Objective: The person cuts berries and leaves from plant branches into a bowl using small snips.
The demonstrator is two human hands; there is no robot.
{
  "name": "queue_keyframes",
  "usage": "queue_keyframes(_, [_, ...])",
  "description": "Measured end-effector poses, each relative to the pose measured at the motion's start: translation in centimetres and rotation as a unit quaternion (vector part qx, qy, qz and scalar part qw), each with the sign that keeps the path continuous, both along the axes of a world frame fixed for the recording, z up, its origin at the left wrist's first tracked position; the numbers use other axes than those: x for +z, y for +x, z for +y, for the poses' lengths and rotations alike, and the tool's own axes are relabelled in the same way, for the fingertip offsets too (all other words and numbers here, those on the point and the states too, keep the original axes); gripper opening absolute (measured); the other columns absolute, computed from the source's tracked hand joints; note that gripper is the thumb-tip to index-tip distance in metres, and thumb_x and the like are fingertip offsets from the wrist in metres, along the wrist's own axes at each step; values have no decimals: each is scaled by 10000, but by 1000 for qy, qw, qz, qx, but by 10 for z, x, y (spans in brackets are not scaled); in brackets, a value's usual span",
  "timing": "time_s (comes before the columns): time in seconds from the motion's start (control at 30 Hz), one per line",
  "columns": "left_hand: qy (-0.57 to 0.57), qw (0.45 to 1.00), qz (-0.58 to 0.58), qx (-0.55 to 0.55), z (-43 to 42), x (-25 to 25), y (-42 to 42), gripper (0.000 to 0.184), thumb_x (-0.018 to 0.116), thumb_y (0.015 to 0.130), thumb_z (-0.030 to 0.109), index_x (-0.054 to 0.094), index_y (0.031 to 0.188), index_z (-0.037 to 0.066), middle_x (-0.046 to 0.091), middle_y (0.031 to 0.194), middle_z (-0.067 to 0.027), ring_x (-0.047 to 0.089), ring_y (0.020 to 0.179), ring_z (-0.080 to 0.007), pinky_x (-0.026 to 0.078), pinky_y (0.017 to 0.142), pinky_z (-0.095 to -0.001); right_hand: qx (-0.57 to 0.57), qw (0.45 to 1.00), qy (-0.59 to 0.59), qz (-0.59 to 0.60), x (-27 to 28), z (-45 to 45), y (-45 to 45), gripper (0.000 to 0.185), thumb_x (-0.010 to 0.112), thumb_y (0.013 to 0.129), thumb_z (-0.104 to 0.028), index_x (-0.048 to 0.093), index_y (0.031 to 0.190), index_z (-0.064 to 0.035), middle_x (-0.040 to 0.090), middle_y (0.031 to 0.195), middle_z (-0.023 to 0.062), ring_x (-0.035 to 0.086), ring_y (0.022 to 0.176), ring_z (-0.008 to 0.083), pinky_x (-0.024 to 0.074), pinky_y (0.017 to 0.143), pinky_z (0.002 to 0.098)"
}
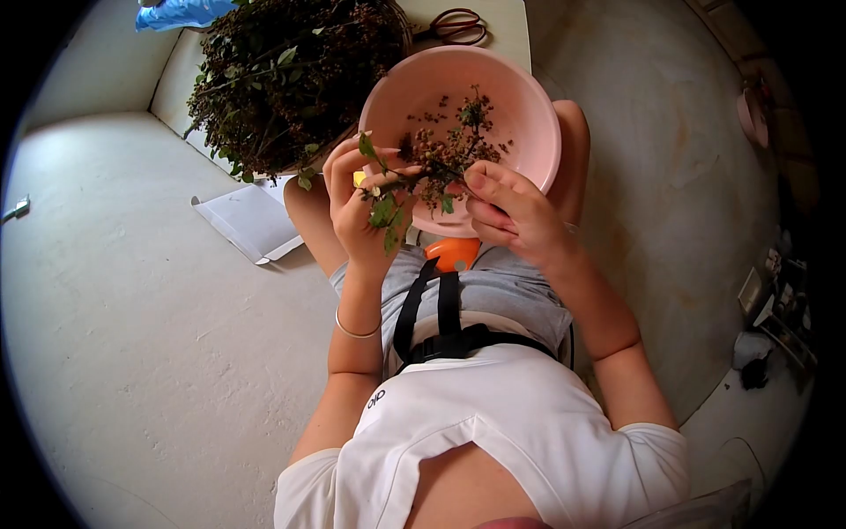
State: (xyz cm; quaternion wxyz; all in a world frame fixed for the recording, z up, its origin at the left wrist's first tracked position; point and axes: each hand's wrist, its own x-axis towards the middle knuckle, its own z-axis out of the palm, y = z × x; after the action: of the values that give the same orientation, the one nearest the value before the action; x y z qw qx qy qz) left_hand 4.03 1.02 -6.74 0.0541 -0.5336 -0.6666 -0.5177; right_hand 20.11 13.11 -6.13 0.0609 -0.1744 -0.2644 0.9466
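Over the pink basin (536,110), we are holding a berry sprig (436,163) between our two hands, its stem lying roughly across the basin's near half. Our left hand (363,216) is curling loosely, its fingers partly bent and closing on the leafy end of the stem. Green leaves are sticking out above and below those fingers. Our right hand (515,212) is pinching the sprig's other side with thumb and forefinger, the remaining fingers folding toward the palm; we cannot tell whether the fingertips are gripping the main stem or a side twig. Clusters of brownish berries are spreading between the hands, and loose berries (429,116) are lying on the basin's floor.

Beyond our left hand, a large heap of berry branches (291,84) is filling a basket and spilling leaves over its edge. Scissors (434,33) with dark red handles are resting just beside it, on a pale tabletop (508,35). Below the heap, a white sheet-like tray (251,220) is lying near our leg. Something orange (452,254) is showing between our thighs, just under the basin.
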Motion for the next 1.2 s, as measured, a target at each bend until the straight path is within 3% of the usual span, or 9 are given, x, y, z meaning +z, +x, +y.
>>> queue_keyframes(0.3, [-8,999,-34,-11,-1,-1,4,471,797,723,-28,542,1119,-3,574,1121,-115,518,1204,-280,492,925,-341,-13,999,-35,-1,2,-6,0,186,528,1005,-251,547,986,-66,337,514,-60,268,378,22,211,365,171])
queue_keyframes(0.33, [-4,997,-78,8,1,1,8,370,785,673,0,636,1011,22,597,1092,-106,509,1168,-293,458,937,-382,-13,999,-35,-1,2,-6,0,186,528,1005,-251,547,986,-66,337,514,-60,268,378,22,211,365,171])
queue_keyframes(0.63, [84,987,-137,17,3,-10,1,220,807,674,29,708,871,16,600,1074,-112,521,1111,-306,469,886,-397,-32,994,102,-38,2,-2,5,213,544,995,-244,562,1041,-37,368,541,-63,277,412,7,221,391,181])
queue_keyframes(0.73, [72,988,-134,13,-1,-11,-4,218,812,673,25,714,867,5,586,1094,-111,519,1122,-304,483,869,-386,-42,974,213,-58,1,5,4,244,589,970,-249,582,1042,-17,463,578,-53,392,453,23,319,428,187])
queue_keyframes(0.8, [58,993,-106,6,-2,-11,-6,217,813,667,20,720,862,2,581,1103,-108,514,1131,-302,487,867,-383,-164,835,523,-43,6,7,0,240,646,924,-228,622,1010,-5,595,655,4,551,533,91,438,512,230])
queue_keyframes(0.83, [65,987,-149,1,-2,-11,-4,212,815,663,17,728,856,6,581,1101,-103,511,1135,-301,485,873,-384,-163,835,523,-43,12,12,0,240,646,924,-228,622,1010,-5,595,655,4,551,533,91,438,512,230])
queue_keyframes(0.9, [73,979,-192,-3,-3,-9,-4,208,816,658,15,735,850,10,580,1099,-98,508,1139,-299,483,880,-385,-125,711,689,-57,32,24,2,226,685,870,-223,660,966,-20,675,732,65,651,618,182,506,605,293])
queue_keyframes(1.1, [48,975,-217,1,-4,-1,-2,231,821,633,-11,738,842,36,593,1093,-94,505,1149,-302,474,905,-387,-44,593,801,-72,65,27,-5,233,696,815,-291,683,913,-81,668,690,95,660,636,253,512,594,350])
queue_keyframes(1.2, [25,996,-81,-16,-6,-6,-9,249,822,623,-26,727,842,45,597,1092,-101,504,1153,-311,477,905,-390,-50,562,824,-52,65,26,-8,225,688,816,-302,682,900,-94,658,668,96,655,623,260,510,580,357])
